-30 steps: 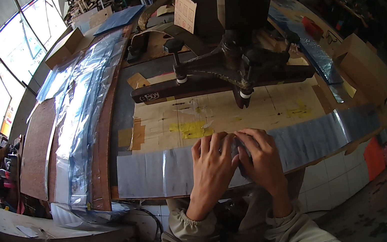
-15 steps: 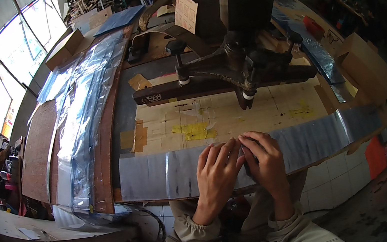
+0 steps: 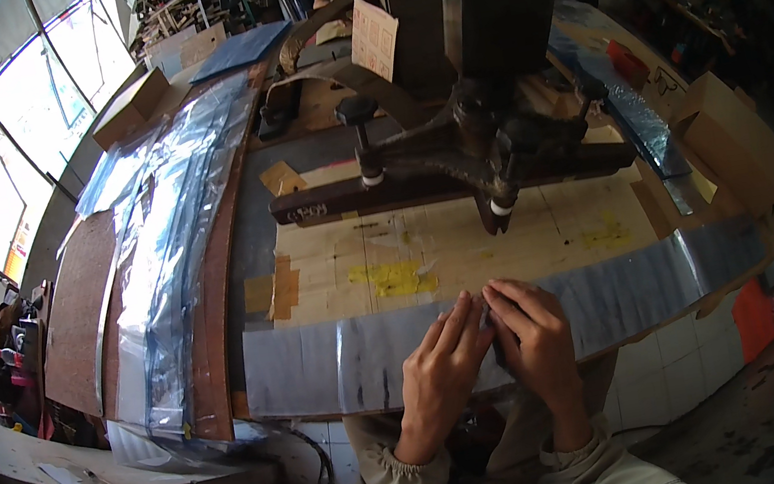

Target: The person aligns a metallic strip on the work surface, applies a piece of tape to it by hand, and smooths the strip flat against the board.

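Left hand [image 3: 440,373] and right hand [image 3: 538,352] sit lower in view than a second ago, but so do the bench [image 3: 246,214] and the press [image 3: 497,12], so most of that shift is probably the head tilting; the left fingers [image 3: 451,325] have also drawn closer together. Beneath both hands is the strip [image 3: 618,296], grey-blue and shiny, lying along the near side of the bench just in front of the pale board [image 3: 531,255] with its yellow tape [image 3: 393,278]. Each hand's fingers are half bent and close-set, pointing away from the wearer, their tips near the strip's far edge, with only a narrow gap between the two hands; whether they pinch the strip, press it or merely rest there, I cannot tell, since the backs of the hands hide the undersides. Beyond the fingertips, the press's dark bar [image 3: 577,163] crosses the far part of the board, well apart from the hands. As a judgement, the step in hand is handling the strip at its middle, with both hands working together as a pair. Any move from here would call for an even touch from both sides, the strip kept flat and its far edge square to the board.
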`<state>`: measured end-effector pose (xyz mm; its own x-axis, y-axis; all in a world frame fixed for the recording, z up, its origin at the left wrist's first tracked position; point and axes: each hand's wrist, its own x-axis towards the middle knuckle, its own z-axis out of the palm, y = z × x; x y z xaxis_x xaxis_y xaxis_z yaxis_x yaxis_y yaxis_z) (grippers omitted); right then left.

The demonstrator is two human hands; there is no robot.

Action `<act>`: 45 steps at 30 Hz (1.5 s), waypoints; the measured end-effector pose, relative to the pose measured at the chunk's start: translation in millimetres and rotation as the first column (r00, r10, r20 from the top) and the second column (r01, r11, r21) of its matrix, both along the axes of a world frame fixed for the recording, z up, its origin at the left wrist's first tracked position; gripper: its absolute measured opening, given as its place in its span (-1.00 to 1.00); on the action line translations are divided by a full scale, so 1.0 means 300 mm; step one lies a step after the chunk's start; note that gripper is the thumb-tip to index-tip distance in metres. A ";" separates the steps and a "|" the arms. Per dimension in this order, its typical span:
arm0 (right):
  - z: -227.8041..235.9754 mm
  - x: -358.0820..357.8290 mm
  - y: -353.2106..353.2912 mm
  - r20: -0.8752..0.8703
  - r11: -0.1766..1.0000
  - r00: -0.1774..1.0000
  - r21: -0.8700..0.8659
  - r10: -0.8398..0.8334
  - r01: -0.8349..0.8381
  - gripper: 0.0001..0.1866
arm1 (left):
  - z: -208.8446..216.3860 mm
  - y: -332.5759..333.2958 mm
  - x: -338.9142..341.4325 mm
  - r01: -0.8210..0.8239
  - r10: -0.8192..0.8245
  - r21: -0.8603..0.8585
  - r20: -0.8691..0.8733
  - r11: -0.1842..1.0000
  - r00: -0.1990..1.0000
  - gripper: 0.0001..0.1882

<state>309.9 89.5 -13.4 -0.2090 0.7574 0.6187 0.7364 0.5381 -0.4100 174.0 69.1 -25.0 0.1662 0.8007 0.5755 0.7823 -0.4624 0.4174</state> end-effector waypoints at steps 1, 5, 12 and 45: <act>0.002 -0.002 -0.004 -0.006 1.000 1.000 0.025 0.003 -0.003 -0.76 | 0.010 -0.003 -0.004 -0.009 0.009 -0.009 -0.003 1.000 1.000 -0.63; -0.014 -0.003 -0.013 0.021 1.000 1.000 0.021 0.015 -0.016 -0.76 | 0.003 -0.014 0.000 -0.059 0.059 0.043 -0.009 0.997 0.998 -0.68; -0.014 0.005 -0.013 -0.002 0.999 1.000 -0.027 0.021 -0.021 -0.80 | -0.001 -0.005 0.006 -0.046 0.045 0.029 0.025 0.999 0.999 -0.67; -0.004 0.004 -0.009 0.009 0.992 1.000 -0.120 0.030 -0.028 -0.73 | 0.039 0.003 -0.010 -0.010 0.004 -0.113 -0.058 0.994 0.998 -0.62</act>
<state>311.0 86.9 -14.7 -0.2382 0.8195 0.5213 0.7260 0.5067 -0.4649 171.1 69.8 -13.2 0.1909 0.8612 0.4710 0.8096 -0.4095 0.4206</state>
